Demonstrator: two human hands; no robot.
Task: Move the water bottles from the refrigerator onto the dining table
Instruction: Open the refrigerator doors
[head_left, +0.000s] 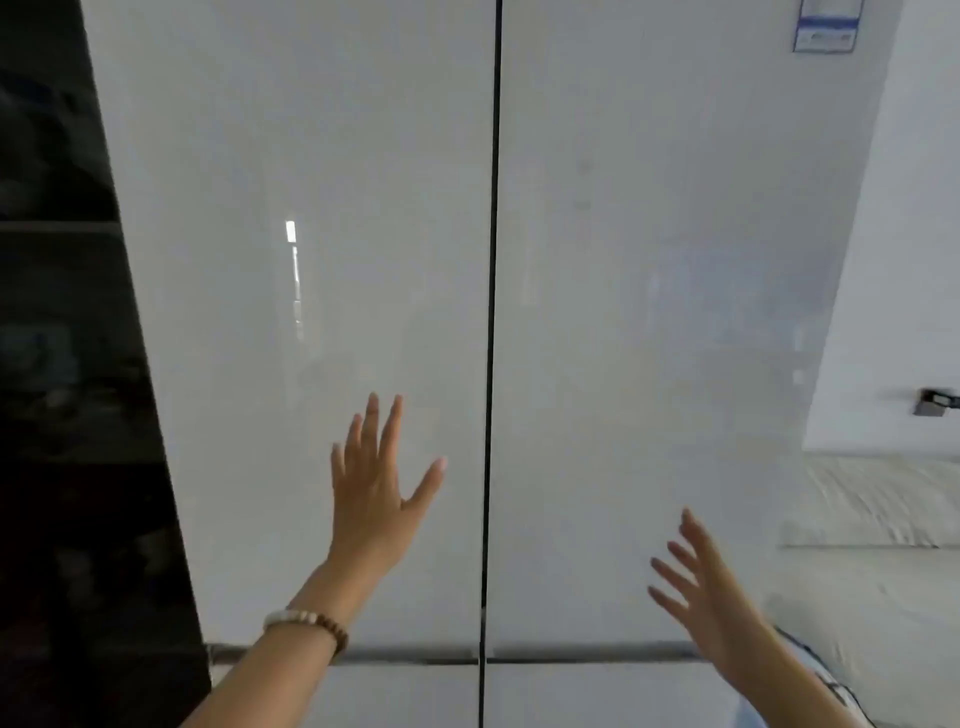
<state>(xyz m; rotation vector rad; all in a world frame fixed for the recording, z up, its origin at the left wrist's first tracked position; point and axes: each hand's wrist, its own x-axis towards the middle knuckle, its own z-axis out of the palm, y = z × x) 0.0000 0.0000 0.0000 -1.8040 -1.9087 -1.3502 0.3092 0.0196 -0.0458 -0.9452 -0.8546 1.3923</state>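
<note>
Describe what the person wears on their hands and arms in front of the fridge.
Both hands are bare: no gloves, no rings that I can make out. The left hand has a beaded bracelet at the wrist, pale beads on one side and brown wooden-looking beads on the other. The left forearm is uncovered. The right hand has nothing visible on the wrist; light fabric with dark trim shows beside that forearm.

I found no text I could read. A blue-and-white label (827, 25) stood at the top right of the refrigerator's (649, 260) right door, cut off by the frame edge; its print was too blurred and small to make out.
</note>
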